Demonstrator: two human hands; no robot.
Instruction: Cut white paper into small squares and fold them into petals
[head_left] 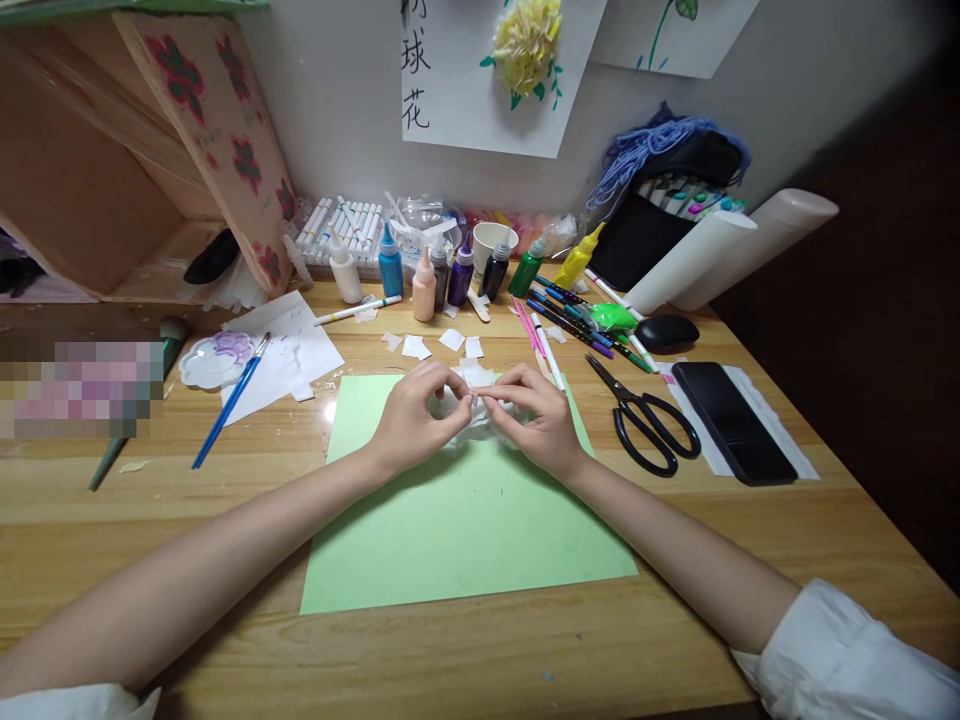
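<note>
Over the top part of a light green sheet of paper (465, 520), my left hand (420, 415) and my right hand (536, 415) meet fingertip to fingertip. Thumb and index finger of each are pinched on a bit of white tissue paper, mostly hidden by the fingers. Crumpled white tissue paper (480, 408) lies on the sheet just beneath and behind them. Small cut white paper squares (451, 340) are scattered on the table beyond the hands. To the right of my right hand lie black-handled scissors (645, 425), blades pointing away.
Paint bottles (424, 290) and a paper cup (495, 240) line the back. Markers (577, 320) lie right of them. A phone (731, 420) rests at right. Left are a paintbrush (229, 405), palette (202, 365) and pink box (225, 140). White rolls (694, 255) lean right.
</note>
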